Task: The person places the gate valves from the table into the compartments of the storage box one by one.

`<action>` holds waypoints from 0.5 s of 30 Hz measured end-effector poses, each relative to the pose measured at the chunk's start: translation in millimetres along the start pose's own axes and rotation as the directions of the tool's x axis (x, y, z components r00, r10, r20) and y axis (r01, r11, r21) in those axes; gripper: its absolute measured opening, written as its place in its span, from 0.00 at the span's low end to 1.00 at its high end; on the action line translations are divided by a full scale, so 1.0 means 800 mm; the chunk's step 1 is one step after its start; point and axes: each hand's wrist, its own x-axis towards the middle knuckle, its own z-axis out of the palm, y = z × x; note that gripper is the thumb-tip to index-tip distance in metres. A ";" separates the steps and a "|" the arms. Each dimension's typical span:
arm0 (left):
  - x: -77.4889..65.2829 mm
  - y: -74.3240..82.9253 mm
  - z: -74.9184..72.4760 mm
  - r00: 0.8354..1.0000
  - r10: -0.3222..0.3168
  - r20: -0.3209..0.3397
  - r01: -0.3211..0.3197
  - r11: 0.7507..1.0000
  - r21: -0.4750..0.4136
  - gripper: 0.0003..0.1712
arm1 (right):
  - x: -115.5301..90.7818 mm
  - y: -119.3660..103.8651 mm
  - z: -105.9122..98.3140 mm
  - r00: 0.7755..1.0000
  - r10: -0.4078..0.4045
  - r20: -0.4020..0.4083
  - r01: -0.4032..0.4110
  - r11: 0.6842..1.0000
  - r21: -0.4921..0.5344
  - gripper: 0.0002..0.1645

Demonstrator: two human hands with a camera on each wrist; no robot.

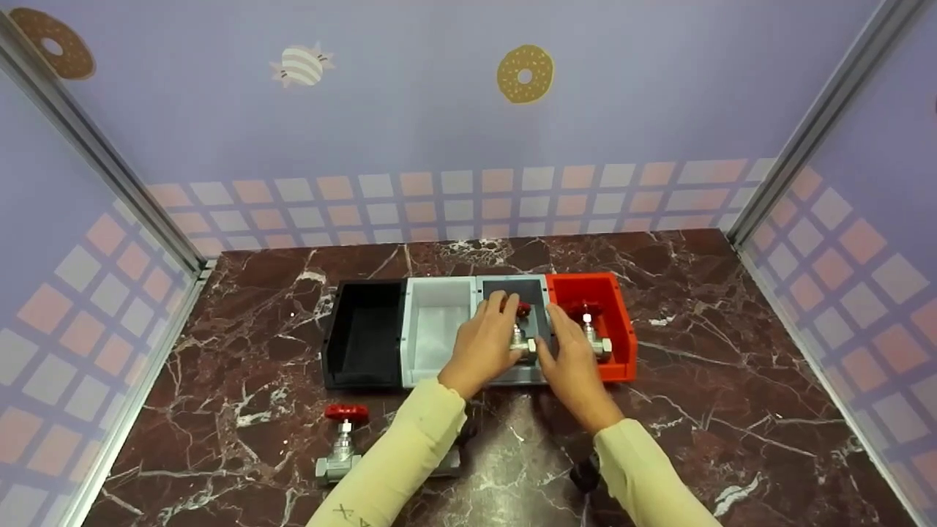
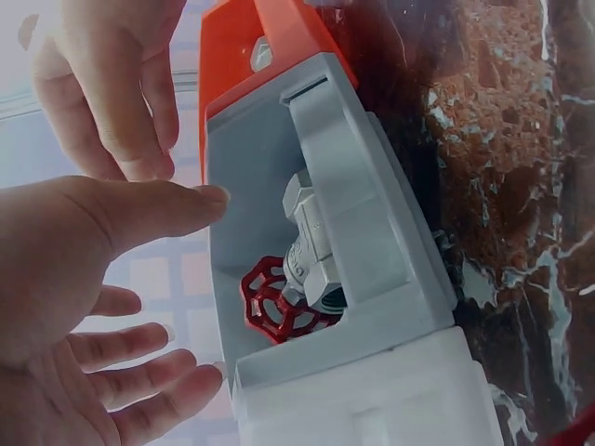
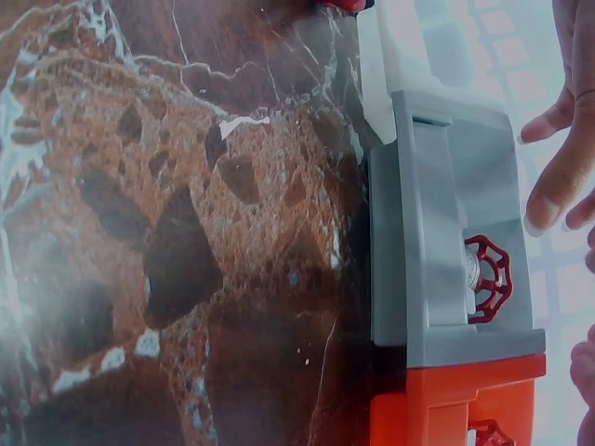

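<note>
A valve [image 2: 311, 237] with a red handwheel [image 3: 488, 279] lies inside the grey bin [image 1: 505, 377]. My left hand [image 1: 483, 340] is over the left side of that bin, its fingers extended and loosely bent, partly hiding the valve in the head view. On the other side my right hand [image 1: 575, 362] reaches over the boundary between the grey and red bins, fingers relaxed. In the left wrist view both hands appear beside the bin's opening, apart from the valve and holding nothing. Another red-wheeled valve [image 1: 596, 344] sits in the red bin [image 1: 622, 366].
Left of the grey bin stand a white bin [image 1: 439, 329] and a black bin [image 1: 370, 337], all in one row. A valve with a red handwheel [image 1: 342, 446] is on the marble-patterned table [image 1: 241, 351] at front left; more metal beside it is partly hidden by the sleeve. Patterned walls enclose the table.
</note>
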 end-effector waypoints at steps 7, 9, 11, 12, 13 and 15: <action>-0.016 -0.008 -0.004 0.999 -0.039 0.001 0.039 0.999 -0.009 0.49 | -0.001 -0.006 0.004 1.000 0.005 0.017 -0.005 0.999 0.032 0.34; -0.020 -0.011 -0.006 0.999 -0.042 0.001 0.042 0.999 -0.012 0.49 | -0.001 -0.008 0.004 0.999 0.010 0.030 -0.011 0.999 0.033 0.33; -0.024 -0.013 -0.008 0.999 -0.044 -0.004 0.044 0.999 -0.025 0.49 | -0.001 -0.009 0.005 0.999 0.019 0.043 -0.020 0.999 0.029 0.33; -0.026 -0.014 -0.009 0.999 -0.046 -0.006 0.046 0.999 -0.030 0.50 | -0.001 -0.010 0.005 0.999 0.022 0.050 -0.023 0.999 0.028 0.33; -0.027 -0.016 -0.010 0.999 -0.048 -0.008 0.048 0.998 -0.040 0.50 | 0.000 -0.011 0.005 0.998 0.024 0.056 -0.026 0.999 0.030 0.32; -0.031 -0.018 -0.013 0.999 -0.050 -0.019 0.049 0.997 -0.055 0.50 | 0.000 -0.013 0.006 0.998 0.021 0.060 -0.023 0.999 0.032 0.32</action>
